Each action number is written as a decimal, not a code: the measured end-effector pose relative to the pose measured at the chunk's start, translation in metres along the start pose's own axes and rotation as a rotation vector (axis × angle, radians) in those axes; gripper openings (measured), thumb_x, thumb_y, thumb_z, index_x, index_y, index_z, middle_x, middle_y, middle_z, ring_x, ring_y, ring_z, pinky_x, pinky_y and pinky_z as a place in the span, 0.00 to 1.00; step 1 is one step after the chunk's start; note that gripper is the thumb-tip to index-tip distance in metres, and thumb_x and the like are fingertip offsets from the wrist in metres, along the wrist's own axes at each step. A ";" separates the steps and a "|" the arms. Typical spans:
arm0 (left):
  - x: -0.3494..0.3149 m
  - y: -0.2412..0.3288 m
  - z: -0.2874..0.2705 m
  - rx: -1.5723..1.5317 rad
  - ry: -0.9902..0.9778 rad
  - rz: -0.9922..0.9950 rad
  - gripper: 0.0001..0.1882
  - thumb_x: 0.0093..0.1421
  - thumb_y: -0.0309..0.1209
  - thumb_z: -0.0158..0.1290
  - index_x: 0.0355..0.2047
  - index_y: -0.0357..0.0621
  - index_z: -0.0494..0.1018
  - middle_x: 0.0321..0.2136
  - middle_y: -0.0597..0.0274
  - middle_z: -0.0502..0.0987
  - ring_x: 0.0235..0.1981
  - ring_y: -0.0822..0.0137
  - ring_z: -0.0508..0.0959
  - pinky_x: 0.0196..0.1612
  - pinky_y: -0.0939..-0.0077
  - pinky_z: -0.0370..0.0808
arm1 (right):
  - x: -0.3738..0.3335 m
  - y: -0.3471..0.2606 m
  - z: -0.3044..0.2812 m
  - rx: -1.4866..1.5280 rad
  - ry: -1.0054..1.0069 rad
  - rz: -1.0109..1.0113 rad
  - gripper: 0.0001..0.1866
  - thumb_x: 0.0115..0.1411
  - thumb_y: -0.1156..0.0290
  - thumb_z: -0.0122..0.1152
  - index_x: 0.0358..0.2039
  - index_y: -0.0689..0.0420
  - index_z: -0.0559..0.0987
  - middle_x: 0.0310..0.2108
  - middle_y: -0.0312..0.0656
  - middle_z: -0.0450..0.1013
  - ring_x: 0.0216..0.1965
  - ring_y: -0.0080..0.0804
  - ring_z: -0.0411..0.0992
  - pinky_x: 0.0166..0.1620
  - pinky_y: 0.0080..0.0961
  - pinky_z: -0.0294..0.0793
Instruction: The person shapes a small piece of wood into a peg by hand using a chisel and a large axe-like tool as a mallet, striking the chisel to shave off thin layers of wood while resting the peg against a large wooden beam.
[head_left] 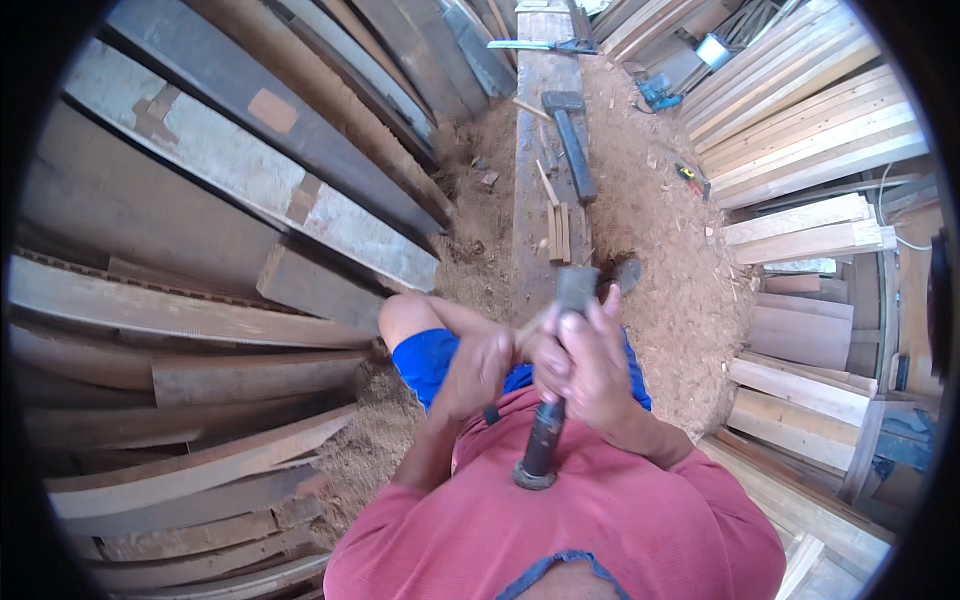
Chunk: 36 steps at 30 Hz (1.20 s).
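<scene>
My right hand (590, 365) is wrapped around a dark-handled tool (542, 440), which lies lengthwise in front of my chest. The tool has a grey, block-like far end and a wider round near end; blur hides its exact kind. Close on the left, my left hand (482, 365) is closed and smeared by motion. A small black end (491, 413) shows just below it, but what those fingers hold is unclear. Beyond my hands, narrow wood pieces (559, 232) lie on a long plank (532, 150). Farther along it rests a hammer (572, 145) with a dark handle.
A handsaw (540, 46) lies across the plank's far end. Boards (240, 180) lean along the left, while pale timber stacks (800, 130) line the right. On the sawdust-covered floor (680, 300) are a yellow-and-red tool (690, 180) and a blue power tool (658, 92).
</scene>
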<state>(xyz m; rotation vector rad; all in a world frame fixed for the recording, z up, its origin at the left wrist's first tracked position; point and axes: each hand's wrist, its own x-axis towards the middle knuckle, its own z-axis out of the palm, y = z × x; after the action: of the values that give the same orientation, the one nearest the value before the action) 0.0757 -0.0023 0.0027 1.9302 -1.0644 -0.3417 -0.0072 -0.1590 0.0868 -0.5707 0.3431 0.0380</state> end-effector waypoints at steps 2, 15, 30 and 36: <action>-0.029 -0.003 0.018 -0.273 0.092 -0.212 0.17 0.68 0.34 0.38 0.26 0.38 0.67 0.14 0.56 0.64 0.16 0.58 0.65 0.22 0.64 0.64 | -0.017 -0.012 0.005 -0.165 -0.089 -0.206 0.10 0.71 0.62 0.40 0.40 0.54 0.66 0.20 0.31 0.60 0.11 0.16 0.54 0.17 0.20 0.64; 0.042 -0.017 -0.016 -0.426 0.261 -0.344 0.21 0.71 0.41 0.34 0.31 0.38 0.68 0.22 0.60 0.67 0.26 0.66 0.68 0.34 0.70 0.67 | 0.035 0.036 0.002 -0.048 -0.082 0.216 0.07 0.68 0.66 0.44 0.39 0.55 0.67 0.20 0.29 0.61 0.14 0.14 0.57 0.18 0.17 0.65; -0.012 -0.016 0.005 -1.105 0.278 -0.582 0.21 0.72 0.45 0.35 0.32 0.42 0.69 0.16 0.71 0.63 0.15 0.78 0.60 0.21 0.82 0.58 | 0.032 -0.002 -0.022 0.035 0.111 0.012 0.07 0.68 0.66 0.45 0.40 0.55 0.68 0.22 0.30 0.62 0.15 0.16 0.57 0.19 0.19 0.64; 0.051 -0.003 -0.007 -0.967 0.454 -0.525 0.19 0.71 0.45 0.37 0.31 0.45 0.66 0.19 0.71 0.64 0.21 0.80 0.63 0.24 0.85 0.62 | 0.046 0.031 0.005 0.005 -0.049 0.227 0.07 0.68 0.66 0.44 0.39 0.55 0.68 0.20 0.29 0.61 0.14 0.14 0.56 0.19 0.18 0.64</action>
<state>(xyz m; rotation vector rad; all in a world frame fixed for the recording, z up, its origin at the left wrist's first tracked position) 0.1117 -0.0376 0.0128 1.2524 -0.0127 -0.5451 0.0336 -0.1335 0.0593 -0.5234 0.3592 0.2690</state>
